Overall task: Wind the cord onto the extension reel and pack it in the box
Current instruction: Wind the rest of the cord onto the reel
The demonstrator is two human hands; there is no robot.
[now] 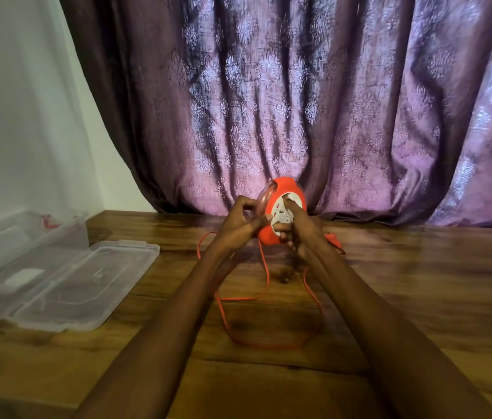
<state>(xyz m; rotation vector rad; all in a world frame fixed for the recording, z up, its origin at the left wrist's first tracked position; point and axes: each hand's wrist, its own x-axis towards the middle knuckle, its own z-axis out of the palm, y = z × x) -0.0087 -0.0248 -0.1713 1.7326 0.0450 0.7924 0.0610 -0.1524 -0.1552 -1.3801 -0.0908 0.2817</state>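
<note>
An orange extension reel (284, 186) with a white socket face is held upright above the wooden table (420, 282), in front of the curtain. My left hand (238, 228) grips its left rim, thumb on the white face. My right hand (302, 231) holds it from the right, with a finger pressed on the white face. The thin orange cord (264, 279) hangs from the reel and lies in loose loops on the table between my forearms. Its orange plug (334, 238) rests right of my right hand. The clear plastic box (27, 234) stands open at the far left.
The box's clear lid (87, 285) lies flat on the table just right of the box. A purple patterned curtain (299, 101) hangs behind the table, and a white wall (12, 116) is at the left. Bare wood shows at the right.
</note>
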